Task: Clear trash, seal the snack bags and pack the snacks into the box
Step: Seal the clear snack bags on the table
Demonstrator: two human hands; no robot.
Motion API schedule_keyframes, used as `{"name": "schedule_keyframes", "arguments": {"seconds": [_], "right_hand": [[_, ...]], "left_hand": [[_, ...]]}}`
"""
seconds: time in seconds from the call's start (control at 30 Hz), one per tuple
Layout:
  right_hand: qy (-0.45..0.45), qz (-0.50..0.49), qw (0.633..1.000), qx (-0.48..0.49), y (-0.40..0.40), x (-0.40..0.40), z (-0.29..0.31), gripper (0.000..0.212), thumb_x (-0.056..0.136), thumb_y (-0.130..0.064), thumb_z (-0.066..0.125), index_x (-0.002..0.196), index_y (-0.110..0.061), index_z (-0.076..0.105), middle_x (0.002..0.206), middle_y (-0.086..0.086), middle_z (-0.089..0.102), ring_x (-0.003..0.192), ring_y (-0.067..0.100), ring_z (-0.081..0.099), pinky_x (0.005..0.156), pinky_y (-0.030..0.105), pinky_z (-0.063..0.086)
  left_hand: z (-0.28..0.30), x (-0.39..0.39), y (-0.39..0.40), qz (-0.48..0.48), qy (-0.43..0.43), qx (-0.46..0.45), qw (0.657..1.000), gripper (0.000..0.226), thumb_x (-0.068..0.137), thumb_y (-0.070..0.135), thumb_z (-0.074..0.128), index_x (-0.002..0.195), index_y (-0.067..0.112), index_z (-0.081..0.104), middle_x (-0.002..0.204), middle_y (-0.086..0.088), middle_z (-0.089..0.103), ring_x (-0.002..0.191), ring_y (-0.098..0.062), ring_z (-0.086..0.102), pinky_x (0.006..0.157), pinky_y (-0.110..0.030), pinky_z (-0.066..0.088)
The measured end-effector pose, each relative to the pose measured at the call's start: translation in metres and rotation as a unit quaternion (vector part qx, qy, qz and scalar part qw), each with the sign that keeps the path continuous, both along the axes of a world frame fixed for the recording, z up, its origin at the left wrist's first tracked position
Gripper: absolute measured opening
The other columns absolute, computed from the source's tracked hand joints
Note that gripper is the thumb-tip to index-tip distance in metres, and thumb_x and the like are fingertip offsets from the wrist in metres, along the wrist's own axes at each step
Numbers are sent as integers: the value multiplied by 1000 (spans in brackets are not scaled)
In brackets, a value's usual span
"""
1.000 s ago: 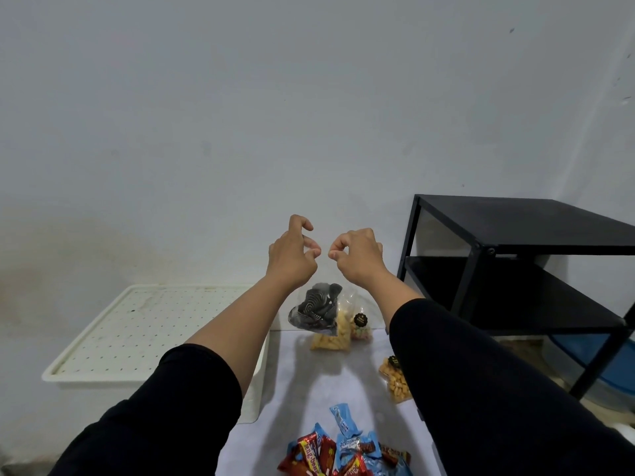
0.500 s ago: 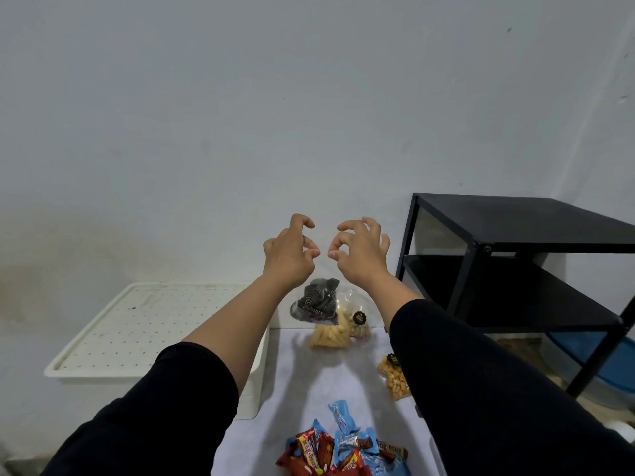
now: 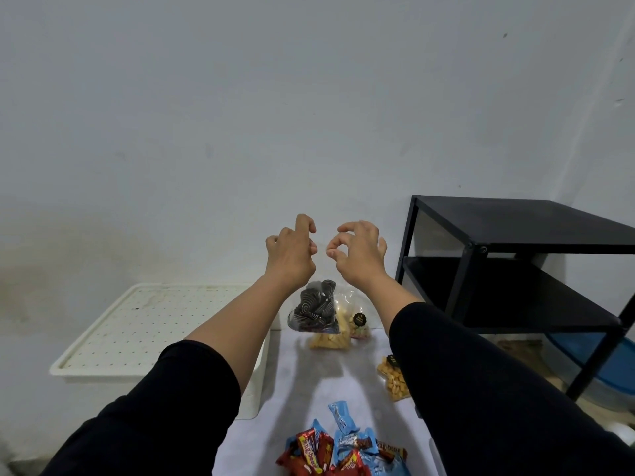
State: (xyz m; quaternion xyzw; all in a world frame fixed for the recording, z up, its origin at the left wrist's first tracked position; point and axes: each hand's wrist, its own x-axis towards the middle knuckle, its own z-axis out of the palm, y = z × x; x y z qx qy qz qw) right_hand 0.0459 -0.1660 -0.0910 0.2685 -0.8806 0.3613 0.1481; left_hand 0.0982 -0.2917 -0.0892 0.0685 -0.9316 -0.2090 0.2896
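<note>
Red candy wrappers point(image 3: 311, 453) at 6 o'clock on white surface point(image 3: 302, 383) read "beng-beng". Left hand point(image 3: 292, 257) & right hand point(image 3: 359, 257) hung mid-air w/ fingers curled, holding nothing visible. Clear snack bags point(image 3: 326, 316) at 12 o'clock.

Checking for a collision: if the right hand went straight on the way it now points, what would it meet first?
Probably the bare wall. The right hand is raised above the snack bags, left of the black shelf; depth is unclear.
</note>
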Motion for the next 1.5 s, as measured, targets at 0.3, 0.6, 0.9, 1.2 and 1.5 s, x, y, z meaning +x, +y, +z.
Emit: {"name": "schedule_keyframes", "arguments": {"seconds": [0.3, 0.6, 0.9, 1.2, 1.5], "right_hand": [[-30, -2, 999, -23, 7, -2, -3, 8, 84, -16, 68, 76, -18, 67, 113, -12, 49, 129, 10, 26, 116, 44, 8], [-40, 5, 999, 3, 9, -4, -8, 8, 87, -23, 63, 81, -22, 67, 115, -7, 53, 129, 15, 28, 102, 31, 16], [-78, -16, 997, 14, 9, -10, -13, 16, 86, -25, 66, 71, -27, 60, 118, -4, 52, 125, 19, 33, 90, 25, 15], [-79, -16, 997, -2, 10, -10, -10, 14, 86, -25, 66, 73, -27, 62, 118, 0, 53, 126, 17, 33, 91, 26, 18], [-76, -3, 997, -17, 11, -9, -11, 8, 84, -31, 69, 77, -28, 67, 114, -4, 57, 126, 15, 32, 92, 28, 19]], "left_hand": [[-3, 1, -1, -28, -35, -24, 999, 54, 88, 4, 53, 129, 29, 29, 87, 13, 63, 114, -11, 46, 106, -48, 18], [-7, 2, -3, -19, -17, 10, 1000, 58, 77, -8, 44, 124, 25, 33, 83, 9, 61, 105, -13, 48, 104, -42, 23], [-9, -1, 3, -56, -46, -22, 997, 50, 85, 2, 52, 125, 29, 35, 87, 12, 61, 107, -10, 48, 105, -44, 19], [-9, -5, 0, -29, -31, 5, 999, 51, 78, -6, 47, 118, 24, 37, 83, 12, 58, 102, -13, 49, 92, -33, 25], [-7, -10, 6, -54, -38, -1, 998, 46, 81, -2, 50, 115, 26, 37, 82, 11, 62, 101, -12, 50, 92, -34, 25]]}}
